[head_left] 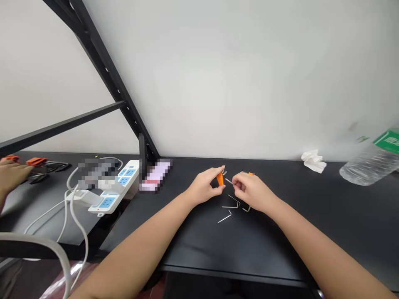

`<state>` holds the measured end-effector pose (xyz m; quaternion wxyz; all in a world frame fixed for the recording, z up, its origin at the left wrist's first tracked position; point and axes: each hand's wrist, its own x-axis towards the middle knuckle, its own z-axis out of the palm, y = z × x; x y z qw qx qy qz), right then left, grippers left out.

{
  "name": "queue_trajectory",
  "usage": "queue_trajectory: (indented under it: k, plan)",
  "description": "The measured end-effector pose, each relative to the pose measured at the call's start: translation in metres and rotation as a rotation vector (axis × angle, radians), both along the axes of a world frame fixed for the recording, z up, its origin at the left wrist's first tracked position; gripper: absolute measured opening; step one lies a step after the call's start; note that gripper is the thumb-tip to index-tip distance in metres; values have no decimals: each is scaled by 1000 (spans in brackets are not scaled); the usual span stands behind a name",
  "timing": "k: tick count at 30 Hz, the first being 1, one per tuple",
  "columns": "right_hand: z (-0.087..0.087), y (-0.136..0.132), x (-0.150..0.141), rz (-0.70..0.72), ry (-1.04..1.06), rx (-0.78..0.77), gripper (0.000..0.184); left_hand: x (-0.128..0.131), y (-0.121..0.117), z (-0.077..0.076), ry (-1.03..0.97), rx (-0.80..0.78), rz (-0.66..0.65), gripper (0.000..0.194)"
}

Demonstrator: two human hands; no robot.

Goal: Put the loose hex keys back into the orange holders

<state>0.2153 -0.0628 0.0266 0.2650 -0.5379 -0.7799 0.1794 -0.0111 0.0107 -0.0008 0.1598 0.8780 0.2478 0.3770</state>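
Note:
My left hand (206, 187) is closed round a small orange hex-key holder (220, 178), held just above the black table (327, 224). My right hand (252, 192) pinches a thin metal hex key (229, 181) whose tip points at the holder. The two hands are almost touching. Loose hex keys lie on the table under and in front of them: one (225, 216) nearest me, another (231, 206) beside it, and one (246, 209) partly hidden by my right hand. A second orange piece (251, 173) peeks out behind my right hand.
A white power strip (116, 190) with cables lies at the left. Another person's hand (11, 174) rests at the far left beside an orange hex-key set (40, 164). A crumpled tissue (313, 161) and a plastic bottle (369, 164) sit at the right. A black shelf post (102, 66) slants up.

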Motion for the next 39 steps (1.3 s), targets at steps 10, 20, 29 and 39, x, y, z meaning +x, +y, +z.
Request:
queue_trajectory:
  k: [10,20,29,39]
  plan:
    - [-6,-1,5,53,-240,251,21,-1,-6,5,96,-98,6,63]
    - [-2,-6,-9,98,-247,333,20,7,-18,13,249,-118,9,64]
    - [-10,6,2,53,-3,338,18,1,-11,7,137,-220,35,63]
    - [-9,11,13,-90,-213,173,15,3,-10,8,151,-170,49,61]
